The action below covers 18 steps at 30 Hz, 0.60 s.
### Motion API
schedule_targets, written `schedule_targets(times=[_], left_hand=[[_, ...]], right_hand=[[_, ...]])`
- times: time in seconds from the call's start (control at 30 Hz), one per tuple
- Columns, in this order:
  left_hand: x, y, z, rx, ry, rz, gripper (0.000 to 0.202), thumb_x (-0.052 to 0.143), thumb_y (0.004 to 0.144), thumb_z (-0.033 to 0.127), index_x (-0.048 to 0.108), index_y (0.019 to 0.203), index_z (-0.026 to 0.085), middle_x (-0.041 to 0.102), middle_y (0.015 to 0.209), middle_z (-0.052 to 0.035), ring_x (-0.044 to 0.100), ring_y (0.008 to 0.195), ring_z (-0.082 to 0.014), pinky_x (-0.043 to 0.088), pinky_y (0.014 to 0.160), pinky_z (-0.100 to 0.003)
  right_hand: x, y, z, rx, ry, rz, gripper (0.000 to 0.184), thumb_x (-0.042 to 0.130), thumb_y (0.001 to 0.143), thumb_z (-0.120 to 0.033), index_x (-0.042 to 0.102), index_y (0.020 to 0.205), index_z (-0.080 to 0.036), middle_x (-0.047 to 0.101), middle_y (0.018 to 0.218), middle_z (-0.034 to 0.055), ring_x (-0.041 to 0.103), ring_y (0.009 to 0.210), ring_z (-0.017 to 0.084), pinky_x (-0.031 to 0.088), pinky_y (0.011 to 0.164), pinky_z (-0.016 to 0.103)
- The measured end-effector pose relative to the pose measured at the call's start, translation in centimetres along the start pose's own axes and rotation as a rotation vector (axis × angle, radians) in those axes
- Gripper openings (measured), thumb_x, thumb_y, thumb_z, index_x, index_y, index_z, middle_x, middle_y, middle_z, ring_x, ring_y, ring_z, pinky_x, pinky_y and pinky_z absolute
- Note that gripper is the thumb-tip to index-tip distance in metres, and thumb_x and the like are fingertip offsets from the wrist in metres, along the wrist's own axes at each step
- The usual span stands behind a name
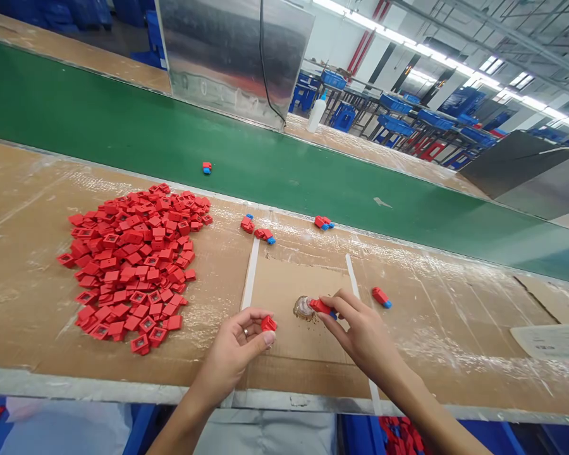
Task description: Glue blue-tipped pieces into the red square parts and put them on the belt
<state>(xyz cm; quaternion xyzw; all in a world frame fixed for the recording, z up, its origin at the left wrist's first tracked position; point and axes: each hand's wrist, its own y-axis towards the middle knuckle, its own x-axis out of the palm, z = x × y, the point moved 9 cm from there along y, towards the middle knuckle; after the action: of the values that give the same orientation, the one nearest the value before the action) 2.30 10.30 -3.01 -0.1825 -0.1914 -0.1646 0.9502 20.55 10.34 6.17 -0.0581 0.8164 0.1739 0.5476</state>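
My left hand (241,341) pinches a small red square plastic piece (268,323) between thumb and fingers, just above the cardboard. In my right hand (360,322) is a red-and-blue plastic piece (319,306), its red end against a small round shiny spot (303,308) on a taped cardboard sheet (284,278). Dark crumbs lie around that spot; what it is made of I cannot tell. To the left of my hands spreads a large heap of red square pieces (142,259), several with hollow centres showing.
Red-and-blue pieces lie about: one (380,297) right of my right hand, others (264,235) near the belt's edge, and one (207,167) on the green belt (246,151). A metal housing (232,57) spans the belt. Below the table's front edge, a blue bin (360,436) stands.
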Motion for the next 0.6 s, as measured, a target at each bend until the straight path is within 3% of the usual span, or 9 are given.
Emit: schedule_targets(times=[0.27,0.43,0.53,0.6], left_hand=[[0.7,-0.7,-0.8,-0.004,-0.005,-0.002,0.029,0.077,0.077,0.026,0.068,0.103,0.017,0.069,0.090,-0.0027,0.059,0.084,-0.0131,0.046,0.077,-0.023],[1.1,-0.7,-1.5,-0.021,-0.035,0.027,0.043,0.080,0.073,0.023,0.065,0.113,0.017,0.072,0.097,-0.0055,0.061,0.083,-0.0141,0.049,0.077,-0.026],[2.1,-0.7,-2.0,-0.037,-0.042,-0.013,0.034,0.080,0.073,0.024,0.068,0.104,0.016,0.072,0.091,-0.0051,0.062,0.079,-0.0134,0.049,0.076,-0.025],[2.5,-0.8,-2.2,-0.029,-0.056,-0.021,0.031,0.080,0.073,0.023,0.069,0.102,0.016,0.072,0.088,-0.0034,0.062,0.078,-0.0123,0.048,0.075,-0.024]], right_hand=[[-0.1,0.1,0.2,0.023,0.036,0.026,0.022,0.045,0.101,-0.033,0.060,0.102,-0.018,0.060,0.089,0.0059,0.060,0.072,0.018,0.047,0.063,0.029],[-2.5,0.0,0.0,0.060,0.116,0.116,0.017,0.052,0.098,-0.030,0.061,0.107,-0.019,0.062,0.094,0.0055,0.059,0.076,0.018,0.047,0.069,0.030],[-3.4,-1.0,0.0,0.146,0.232,0.172,0.016,0.056,0.096,-0.031,0.062,0.107,-0.021,0.064,0.094,0.0047,0.059,0.077,0.018,0.047,0.072,0.031],[-2.7,-2.2,0.0,0.232,0.377,0.161,0.016,0.057,0.095,-0.032,0.062,0.107,-0.022,0.066,0.093,0.0038,0.061,0.080,0.018,0.048,0.073,0.030]])
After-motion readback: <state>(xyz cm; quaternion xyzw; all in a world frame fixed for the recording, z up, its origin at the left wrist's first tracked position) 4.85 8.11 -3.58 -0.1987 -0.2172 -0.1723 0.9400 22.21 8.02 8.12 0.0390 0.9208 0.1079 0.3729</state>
